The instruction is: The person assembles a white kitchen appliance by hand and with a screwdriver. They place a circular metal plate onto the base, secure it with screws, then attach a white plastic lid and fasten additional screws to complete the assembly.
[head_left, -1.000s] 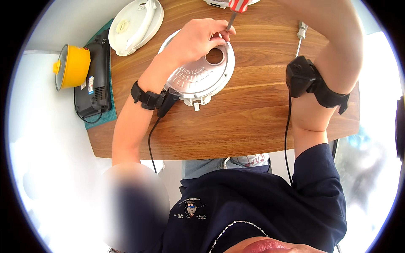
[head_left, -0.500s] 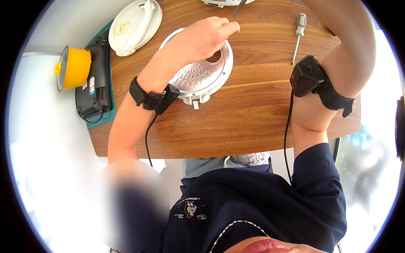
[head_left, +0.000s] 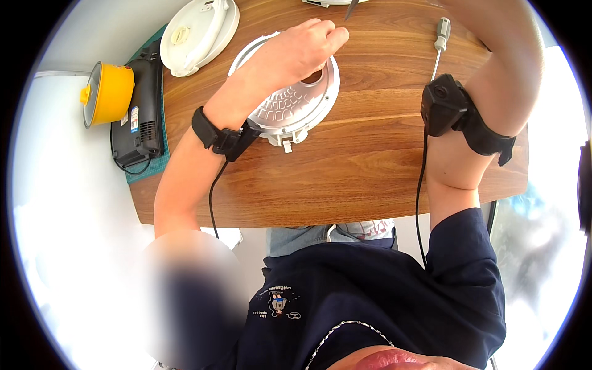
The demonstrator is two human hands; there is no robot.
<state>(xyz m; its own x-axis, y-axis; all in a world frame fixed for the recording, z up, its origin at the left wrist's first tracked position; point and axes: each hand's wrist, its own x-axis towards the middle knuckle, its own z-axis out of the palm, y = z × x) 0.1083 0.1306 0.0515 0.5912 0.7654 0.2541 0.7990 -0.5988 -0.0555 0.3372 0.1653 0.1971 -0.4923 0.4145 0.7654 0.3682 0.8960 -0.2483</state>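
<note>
My left hand [head_left: 296, 52] lies across a round silver metal plate [head_left: 290, 111] on the wooden table [head_left: 345, 179]. Its fingers are bunched together at the plate's far rim, and I cannot see whether they pinch anything small. A round hole in the plate shows just under the palm. My right forearm runs up the right side and leaves the picture at the top, so my right hand is out of view. A thin metal tool tip [head_left: 351, 7] pokes in at the top edge, beyond the left fingertips. Both wrists carry black strapped devices with cables.
A grey-handled screwdriver [head_left: 439, 43] lies at the back right of the table. A white round lid [head_left: 197, 28] sits at the back left. Left of the table, a yellow pot [head_left: 108, 92] and a black device [head_left: 145, 111] rest on a teal mat [head_left: 145, 176].
The red-handled tool that stood at the left fingertips has gone up out of view; only its tip shows. My left fingers have stretched toward the plate's far rim, and my right arm has risen.
</note>
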